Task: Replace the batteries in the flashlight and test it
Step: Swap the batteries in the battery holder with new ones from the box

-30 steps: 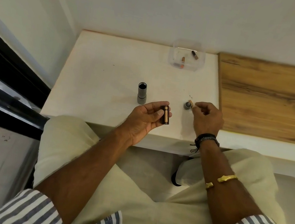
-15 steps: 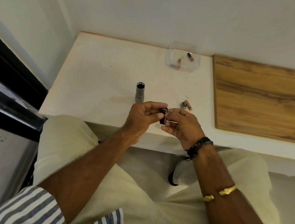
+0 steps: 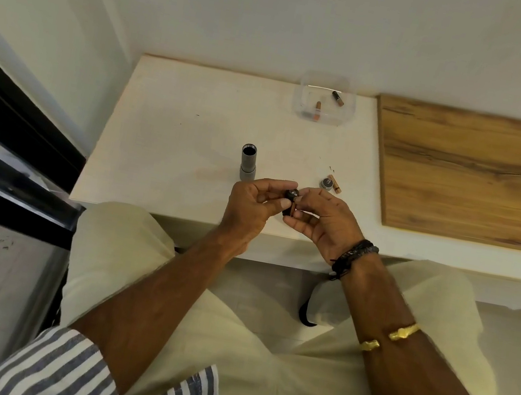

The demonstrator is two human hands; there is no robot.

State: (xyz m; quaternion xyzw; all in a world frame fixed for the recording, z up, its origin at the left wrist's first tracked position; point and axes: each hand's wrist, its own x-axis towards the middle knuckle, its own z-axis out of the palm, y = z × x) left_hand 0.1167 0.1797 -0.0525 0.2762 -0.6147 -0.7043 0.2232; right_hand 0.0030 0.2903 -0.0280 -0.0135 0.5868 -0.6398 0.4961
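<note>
The grey flashlight body (image 3: 248,162) stands upright on the white table (image 3: 176,133) with its open end up. Just in front of it, my left hand (image 3: 250,207) and my right hand (image 3: 324,224) meet around a small black battery holder (image 3: 291,201) with copper-coloured batteries in it. Both hands pinch it with their fingertips above the table's front edge. The flashlight's round end cap (image 3: 326,183) lies on the table to the right, with one loose battery (image 3: 335,183) touching it.
A clear plastic box (image 3: 325,102) at the back of the table holds two more batteries. A wooden board (image 3: 479,173) covers the table's right part. A dark window frame (image 3: 9,153) runs along the left. My knees are under the table edge.
My right hand put the loose battery down beside the end cap and came left to join my left hand on the battery holder. The holder turned more end-on to me.
</note>
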